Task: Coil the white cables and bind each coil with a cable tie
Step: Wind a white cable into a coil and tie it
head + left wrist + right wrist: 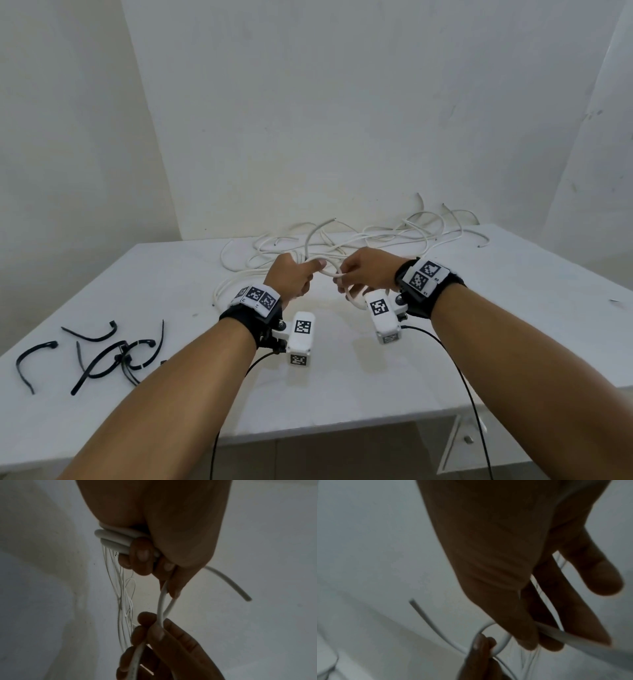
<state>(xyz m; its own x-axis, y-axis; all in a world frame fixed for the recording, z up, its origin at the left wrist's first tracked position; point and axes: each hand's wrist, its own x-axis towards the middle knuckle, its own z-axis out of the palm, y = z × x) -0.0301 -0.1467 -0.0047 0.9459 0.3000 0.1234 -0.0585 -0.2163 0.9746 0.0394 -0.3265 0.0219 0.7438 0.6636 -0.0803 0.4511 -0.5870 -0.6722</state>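
Observation:
Above the middle of the white table [342, 377], both hands hold one white cable [329, 273]. My left hand [294, 277] grips a few turns of it in curled fingers; the left wrist view shows these turns [116, 543] bunched under the fingertips [142, 555]. My right hand [359, 275] pinches the same cable [161, 609] between thumb and fingers a short way to the right. One loop [354, 303] hangs below the right hand. The cable's free end [247, 598] sticks out into the air. In the right wrist view the cable [573, 635] crosses under the fingers.
A tangle of loose white cables [376, 236] lies along the table's far edge against the wall. Several black cable ties [109, 353] lie scattered at the near left. The table's front edge runs just below my forearms. Black camera leads hang from both wrists.

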